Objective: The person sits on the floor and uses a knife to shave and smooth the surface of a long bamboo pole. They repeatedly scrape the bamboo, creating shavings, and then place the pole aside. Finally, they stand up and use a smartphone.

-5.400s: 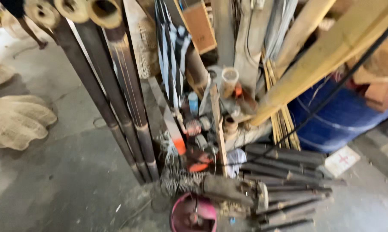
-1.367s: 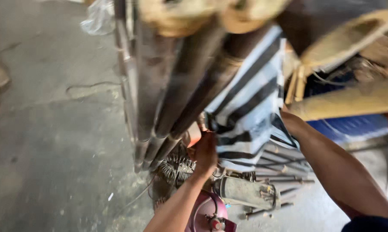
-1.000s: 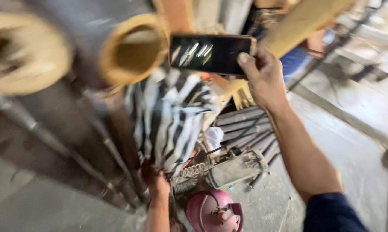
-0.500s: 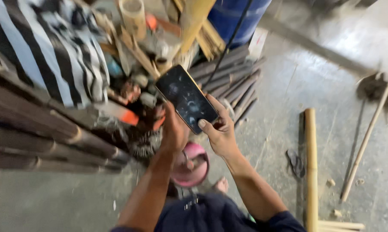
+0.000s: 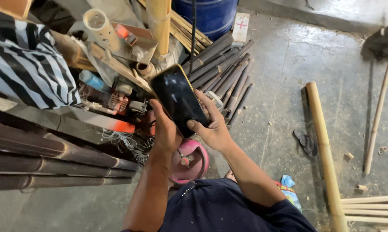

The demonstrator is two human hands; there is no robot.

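Moved: phone point(image 5: 179, 99) has come lower and nearer since a moment ago — both hands have stayed on it.
Left hand point(image 5: 163, 129): clasps the phone's lower left edge.
Right hand point(image 5: 213, 126): wraps its right side, thumb on screen.
Axis: long, tilted — top up-left, above the pink cylinder point(image 5: 189, 161).
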